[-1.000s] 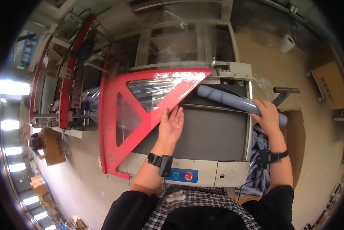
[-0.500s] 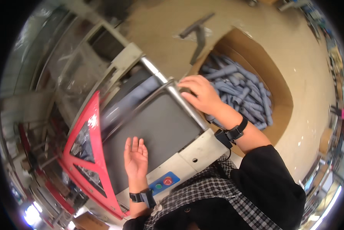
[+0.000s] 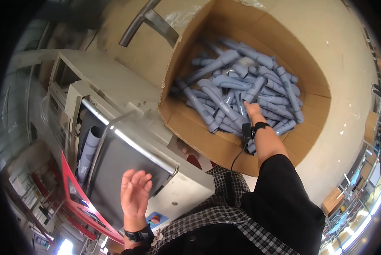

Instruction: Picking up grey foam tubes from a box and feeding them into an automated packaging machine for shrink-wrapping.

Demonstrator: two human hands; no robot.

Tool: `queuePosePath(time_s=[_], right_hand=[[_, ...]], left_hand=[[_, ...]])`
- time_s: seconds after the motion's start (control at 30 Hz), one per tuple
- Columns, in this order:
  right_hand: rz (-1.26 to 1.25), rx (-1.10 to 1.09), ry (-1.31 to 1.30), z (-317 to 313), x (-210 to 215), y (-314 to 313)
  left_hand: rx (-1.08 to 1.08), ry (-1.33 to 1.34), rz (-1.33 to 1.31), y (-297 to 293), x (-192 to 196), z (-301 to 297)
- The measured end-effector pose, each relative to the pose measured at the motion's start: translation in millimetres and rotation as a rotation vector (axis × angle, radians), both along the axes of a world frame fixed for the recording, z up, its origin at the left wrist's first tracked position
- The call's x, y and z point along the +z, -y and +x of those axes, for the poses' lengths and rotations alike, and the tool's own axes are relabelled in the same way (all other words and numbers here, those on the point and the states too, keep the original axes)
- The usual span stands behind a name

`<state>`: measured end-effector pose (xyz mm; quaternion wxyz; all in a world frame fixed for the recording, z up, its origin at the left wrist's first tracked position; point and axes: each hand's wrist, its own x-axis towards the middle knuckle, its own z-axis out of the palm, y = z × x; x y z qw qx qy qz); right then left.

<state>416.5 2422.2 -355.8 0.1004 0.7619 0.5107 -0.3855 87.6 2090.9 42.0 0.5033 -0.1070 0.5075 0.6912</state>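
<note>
Inside a big cardboard box (image 3: 313, 108), my right hand (image 3: 254, 111) reaches down into a heap of grey-blue rolled tubes (image 3: 233, 83). Its fingers close around the near end of one tube (image 3: 256, 88), and the fingertips are partly hidden. My left hand (image 3: 135, 193) hovers palm up over the dark conveyor belt (image 3: 114, 163) of a machine, empty, its fingers loosely curled but apart. Another grey-blue tube (image 3: 88, 153) lies farther along the belt, beyond a metal bar (image 3: 98, 151).
The machine has a red frame guard (image 3: 78, 204) on its left and a blue button panel (image 3: 156, 218) near my body. A metal stand (image 3: 150, 19) rises from the floor beside the box. A thin cable (image 3: 237, 157) hangs from my right wrist.
My right hand has left the belt's end roller and gone into the box, onto a tube. The view has swung toward the box. My left hand stays over the belt, fingers more curled.
</note>
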Motion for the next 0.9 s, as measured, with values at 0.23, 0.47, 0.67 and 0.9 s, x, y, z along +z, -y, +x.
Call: queuePosePath(time_s=[0.23, 0.47, 0.67, 0.9], right_hand=[[-0.137, -0.515, -0.059, -37, -31, -20], [-0.166, -0.777, -1.038, -20, 137, 4], [-0.208, -0.126, -1.205, 14, 305, 127], [-0.429, 0.628, -0.946, -23, 415, 169]], left_hand=[[-0.066, -0.105, -0.015, -19, -10, 19], [-0.157, -0.066, 0.019, -33, 0, 28], [-0.592, -0.201, 0.044, -73, 12, 42], [-0.64, -0.115, 0.379, -75, 15, 41]])
